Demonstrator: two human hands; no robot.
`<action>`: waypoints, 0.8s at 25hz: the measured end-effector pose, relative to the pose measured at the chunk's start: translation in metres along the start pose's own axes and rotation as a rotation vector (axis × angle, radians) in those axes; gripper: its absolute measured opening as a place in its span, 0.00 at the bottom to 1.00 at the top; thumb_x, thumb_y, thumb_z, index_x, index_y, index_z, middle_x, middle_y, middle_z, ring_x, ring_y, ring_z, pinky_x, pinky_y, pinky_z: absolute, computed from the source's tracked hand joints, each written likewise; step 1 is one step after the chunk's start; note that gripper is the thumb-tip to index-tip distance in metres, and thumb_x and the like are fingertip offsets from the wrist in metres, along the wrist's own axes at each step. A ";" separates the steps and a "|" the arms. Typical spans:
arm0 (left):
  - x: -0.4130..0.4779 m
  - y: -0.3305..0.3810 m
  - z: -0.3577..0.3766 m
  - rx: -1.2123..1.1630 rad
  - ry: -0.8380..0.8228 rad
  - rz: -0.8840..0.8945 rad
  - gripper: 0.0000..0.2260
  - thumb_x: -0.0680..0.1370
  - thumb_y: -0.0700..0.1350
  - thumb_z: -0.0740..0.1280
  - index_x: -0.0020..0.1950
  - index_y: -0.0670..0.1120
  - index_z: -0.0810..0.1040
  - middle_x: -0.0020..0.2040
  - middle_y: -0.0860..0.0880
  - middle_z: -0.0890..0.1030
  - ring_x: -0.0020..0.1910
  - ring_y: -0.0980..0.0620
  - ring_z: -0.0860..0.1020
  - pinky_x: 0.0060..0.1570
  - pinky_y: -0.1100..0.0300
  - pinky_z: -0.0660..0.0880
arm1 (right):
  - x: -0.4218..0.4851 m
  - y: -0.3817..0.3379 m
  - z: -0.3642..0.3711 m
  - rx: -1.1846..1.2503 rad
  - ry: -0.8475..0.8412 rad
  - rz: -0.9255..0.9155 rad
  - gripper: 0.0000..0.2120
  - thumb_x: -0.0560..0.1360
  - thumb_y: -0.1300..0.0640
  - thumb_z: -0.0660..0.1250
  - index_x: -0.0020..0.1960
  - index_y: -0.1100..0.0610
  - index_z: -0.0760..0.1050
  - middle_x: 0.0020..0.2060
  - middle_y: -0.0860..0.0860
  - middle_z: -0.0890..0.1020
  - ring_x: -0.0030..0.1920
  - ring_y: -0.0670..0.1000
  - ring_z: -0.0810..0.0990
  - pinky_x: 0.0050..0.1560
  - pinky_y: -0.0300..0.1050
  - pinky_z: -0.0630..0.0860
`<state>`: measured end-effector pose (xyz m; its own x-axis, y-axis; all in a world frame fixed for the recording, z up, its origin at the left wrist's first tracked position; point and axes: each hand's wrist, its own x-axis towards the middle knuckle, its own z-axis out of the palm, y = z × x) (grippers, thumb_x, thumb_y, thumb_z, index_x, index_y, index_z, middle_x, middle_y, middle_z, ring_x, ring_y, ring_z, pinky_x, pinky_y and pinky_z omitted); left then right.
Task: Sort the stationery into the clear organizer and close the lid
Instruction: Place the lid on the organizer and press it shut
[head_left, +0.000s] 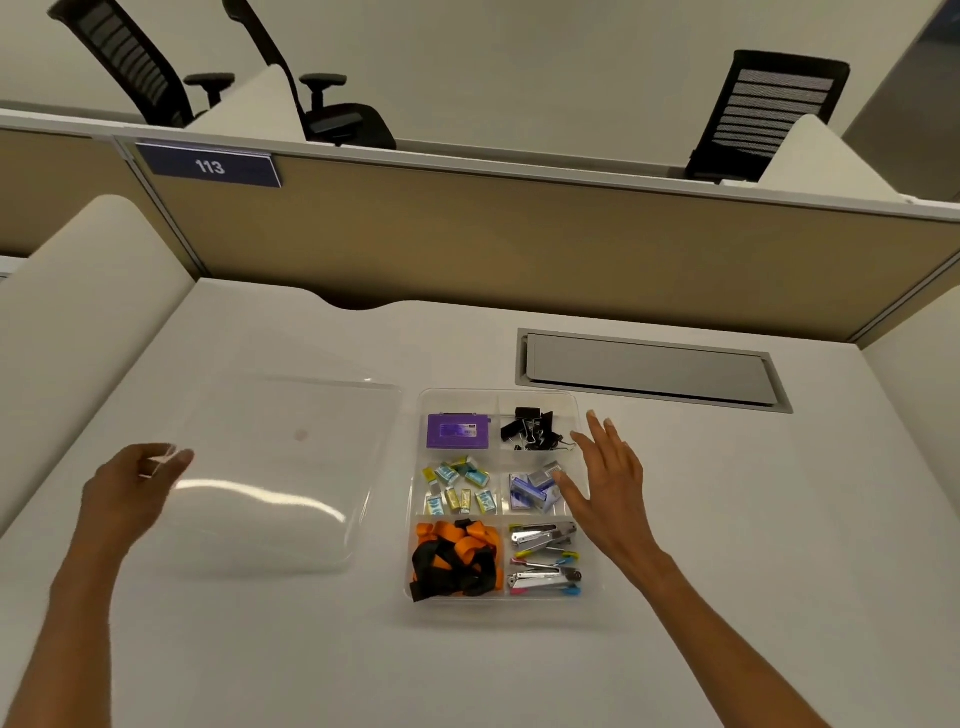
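The clear organizer sits mid-desk with its compartments filled: a purple box, black binder clips, small yellow and teal packets, staple boxes, orange and black lanyards, staplers. The clear lid is to the organizer's left, tilted, its left edge raised. My left hand pinches the lid's left edge. My right hand hovers flat with fingers spread over the organizer's right rim, holding nothing.
A grey cable hatch is set into the desk behind the organizer. A tan partition with a "113" sign bounds the desk's far edge. Black office chairs stand beyond it.
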<state>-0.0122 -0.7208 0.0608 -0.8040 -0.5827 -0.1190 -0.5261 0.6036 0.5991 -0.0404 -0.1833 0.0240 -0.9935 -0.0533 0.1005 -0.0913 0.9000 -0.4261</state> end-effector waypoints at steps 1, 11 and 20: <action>-0.012 0.015 -0.010 -0.044 -0.045 0.013 0.10 0.75 0.56 0.70 0.51 0.52 0.80 0.42 0.50 0.82 0.43 0.48 0.79 0.47 0.50 0.74 | 0.001 -0.002 0.000 -0.003 -0.015 -0.005 0.27 0.78 0.44 0.63 0.74 0.53 0.65 0.78 0.53 0.55 0.79 0.54 0.51 0.76 0.56 0.51; -0.145 0.143 0.000 -0.300 -0.176 0.282 0.11 0.67 0.35 0.71 0.44 0.47 0.76 0.33 0.48 0.77 0.21 0.51 0.71 0.24 0.65 0.66 | -0.012 -0.018 -0.009 0.068 -0.045 -0.024 0.29 0.78 0.43 0.62 0.75 0.53 0.62 0.79 0.51 0.52 0.79 0.53 0.49 0.78 0.56 0.49; -0.236 0.203 0.084 -0.125 -0.121 0.462 0.15 0.70 0.39 0.72 0.41 0.51 0.66 0.34 0.53 0.76 0.30 0.50 0.77 0.24 0.73 0.68 | -0.023 -0.029 -0.028 0.310 -0.114 0.003 0.30 0.79 0.44 0.61 0.77 0.51 0.58 0.79 0.51 0.55 0.78 0.52 0.54 0.76 0.51 0.54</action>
<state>0.0472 -0.4154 0.1436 -0.9757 -0.1974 0.0951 -0.0754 0.7100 0.7002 -0.0125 -0.1962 0.0598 -0.9935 -0.1141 0.0049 -0.0868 0.7269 -0.6813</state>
